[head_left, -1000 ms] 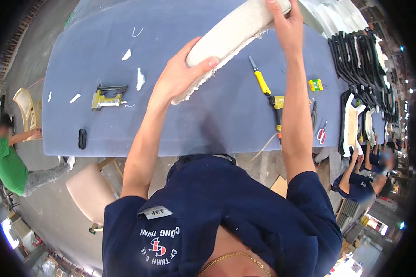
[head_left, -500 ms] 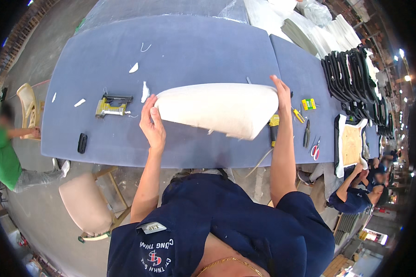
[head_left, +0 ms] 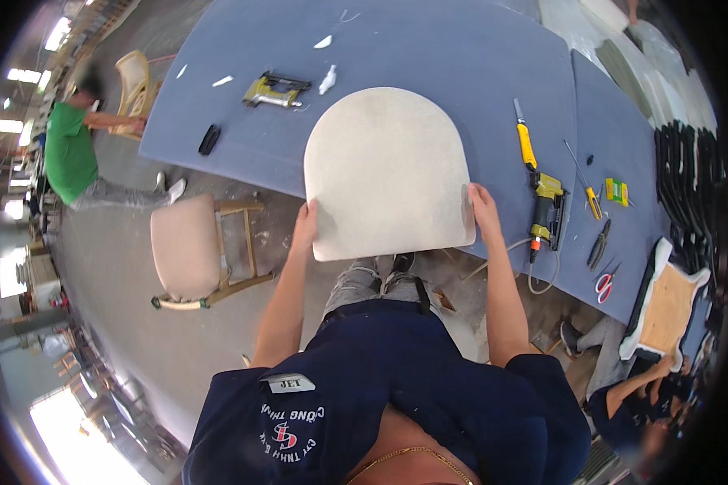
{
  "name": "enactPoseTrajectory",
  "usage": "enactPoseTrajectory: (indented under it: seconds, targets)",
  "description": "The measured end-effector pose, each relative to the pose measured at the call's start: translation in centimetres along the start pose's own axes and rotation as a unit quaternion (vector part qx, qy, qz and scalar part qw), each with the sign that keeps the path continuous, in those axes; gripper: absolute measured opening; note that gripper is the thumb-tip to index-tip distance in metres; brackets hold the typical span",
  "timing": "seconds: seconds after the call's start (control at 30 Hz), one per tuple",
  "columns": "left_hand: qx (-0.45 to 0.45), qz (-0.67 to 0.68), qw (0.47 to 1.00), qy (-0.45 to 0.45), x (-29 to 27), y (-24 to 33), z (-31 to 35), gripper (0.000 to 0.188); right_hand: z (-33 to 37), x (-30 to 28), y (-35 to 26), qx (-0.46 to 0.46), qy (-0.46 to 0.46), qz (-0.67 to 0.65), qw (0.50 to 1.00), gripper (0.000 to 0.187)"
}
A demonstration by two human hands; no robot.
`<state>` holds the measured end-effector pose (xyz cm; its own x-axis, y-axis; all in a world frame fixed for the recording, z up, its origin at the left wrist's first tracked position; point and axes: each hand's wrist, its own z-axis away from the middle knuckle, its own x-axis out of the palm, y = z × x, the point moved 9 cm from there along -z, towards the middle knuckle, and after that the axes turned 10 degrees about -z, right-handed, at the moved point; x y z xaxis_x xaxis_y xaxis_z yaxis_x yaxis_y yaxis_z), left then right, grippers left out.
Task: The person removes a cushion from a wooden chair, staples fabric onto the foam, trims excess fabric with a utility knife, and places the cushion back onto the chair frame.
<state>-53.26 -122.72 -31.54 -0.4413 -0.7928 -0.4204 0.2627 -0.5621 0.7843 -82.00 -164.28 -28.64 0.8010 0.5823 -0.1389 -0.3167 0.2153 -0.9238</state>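
A cream upholstered seat cushion (head_left: 388,174), rounded at its far end and straight at the near edge, is held between my two hands at the table's front edge. My left hand (head_left: 306,226) grips its left side near the front corner. On the opposite side, my right hand (head_left: 484,212) has its fingers curled round the edge. The fingertips under the cushion are hidden. To its right lies a yellow-green staple gun (head_left: 548,212) with a hose, and a yellow-handled tool (head_left: 525,137) is just beyond it.
Blue padding covers the table (head_left: 429,48). Another staple gun (head_left: 275,89) and white scraps lie left; a screwdriver (head_left: 587,182), pliers (head_left: 599,244) and scissors (head_left: 607,283) lie right. A chair (head_left: 198,250) stands left on the floor. People work at both sides; black frames (head_left: 687,170) are stacked right.
The cushion has turned from a tilted, edge-on pose to show its broad top face, and has come nearer to me. Both hands moved with it. The view has swung left.
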Motion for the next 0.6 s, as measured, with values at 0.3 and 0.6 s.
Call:
enactPoseTrajectory:
  seconds: [0.3, 0.6]
  targets:
    - [-0.065, -0.111, 0.991, 0.028, -5.8, -1.8, 6.7, 0.099, 4.5, 3.5, 2.4, 0.133, -0.083, -0.224, 0.962, 0.08]
    - [-0.124, 0.347, 0.901, 0.227, -23.0, -26.5, 32.6, 0.07, 27.1, 26.7, -1.3, -0.106, -0.267, 0.118, 0.951, 0.056]
